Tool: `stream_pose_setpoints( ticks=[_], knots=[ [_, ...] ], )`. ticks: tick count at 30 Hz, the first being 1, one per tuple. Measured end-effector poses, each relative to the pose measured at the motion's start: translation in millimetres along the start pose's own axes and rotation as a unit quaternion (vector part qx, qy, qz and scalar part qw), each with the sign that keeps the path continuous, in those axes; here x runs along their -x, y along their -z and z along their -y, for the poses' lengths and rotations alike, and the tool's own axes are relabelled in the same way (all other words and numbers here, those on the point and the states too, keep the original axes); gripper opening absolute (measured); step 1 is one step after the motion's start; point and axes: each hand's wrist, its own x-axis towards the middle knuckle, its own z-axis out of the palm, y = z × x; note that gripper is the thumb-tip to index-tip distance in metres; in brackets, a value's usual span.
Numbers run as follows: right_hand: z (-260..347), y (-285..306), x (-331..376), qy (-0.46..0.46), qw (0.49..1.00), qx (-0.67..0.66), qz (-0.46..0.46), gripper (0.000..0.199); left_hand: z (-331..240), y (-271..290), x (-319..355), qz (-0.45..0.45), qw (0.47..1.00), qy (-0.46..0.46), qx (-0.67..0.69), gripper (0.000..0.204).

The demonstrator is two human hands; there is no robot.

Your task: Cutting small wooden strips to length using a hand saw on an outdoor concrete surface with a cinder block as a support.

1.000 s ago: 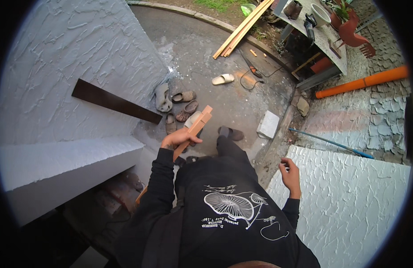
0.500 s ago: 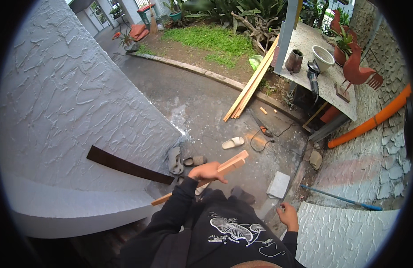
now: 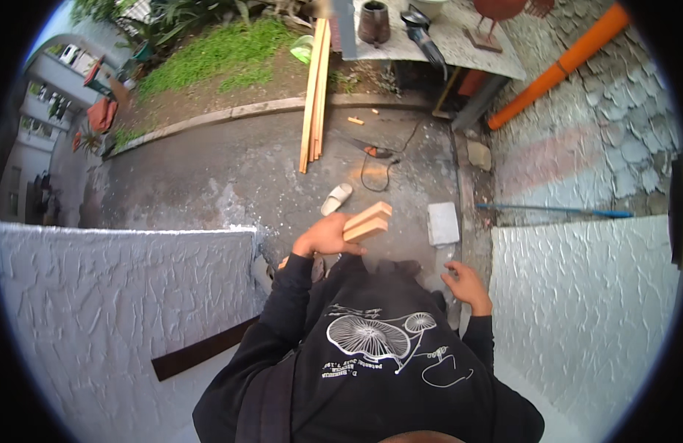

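Note:
My left hand (image 3: 324, 236) is closed around at least two light wooden strips (image 3: 368, 224), held in front of my body. Their cut ends stick out past my thumb side, slightly apart from each other. Behind my wrist, my sleeve hides most of their length. To the right, my right hand (image 3: 469, 286) hangs beside my body with loosely bent fingers apart and nothing in them. The closest thing to it is a pale rectangular block (image 3: 443, 224) on the ground, which it does not touch. A beige slipper (image 3: 336, 199) lies just beyond my left hand.
Long wooden strips (image 3: 313, 111) lean over the concrete kerb (image 3: 208, 120). A corded power tool (image 3: 378, 152) lies on the pavement. On the right, a table (image 3: 482, 60) carries an angle grinder (image 3: 423, 38) and a pot. Low textured walls (image 3: 135, 295) flank me, with a dark board (image 3: 201, 353) at the left.
My view has swung to the right, shifting the yard leftward and upward in the picture. My left hand still grips the wooden strips. My right hand remains empty at my side.

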Motion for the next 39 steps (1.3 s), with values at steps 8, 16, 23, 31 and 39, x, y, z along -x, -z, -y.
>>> stream_pose_setpoints(
  ticks=[8, 16, 23, 31, 39],
  knots=[
    [78.6, -52.8, 49.8, -0.110, 0.991, -0.079, -0.017, 0.043, 86.9, 58.9, -48.1, -0.075, 0.996, 0.023, 0.039, 0.067],
    [115.5, -40.4, 79.0, -0.171, 0.980, 0.004, -0.100, 0.043, 51.1, 43.4, -130.9, 0.048, 0.990, -0.126, 0.030, 0.074],
    [148.8, -34.7, 64.5, -0.174, 0.964, -0.082, -0.181, 0.041, 38.8, 11.8, -148.4, 0.113, 0.984, -0.124, 0.057, 0.073],
    [110.5, -74.3, 107.6, -0.202, 0.957, -0.089, -0.187, 0.042, 95.4, 21.6, -168.6, 0.178, 0.959, -0.014, 0.219, 0.035],
    [58.3, -56.0, 86.6, -0.164, 0.963, -0.107, -0.184, 0.043, 55.9, 19.4, -178.6, 0.079, 0.995, -0.043, -0.030, 0.078]
  ],
)
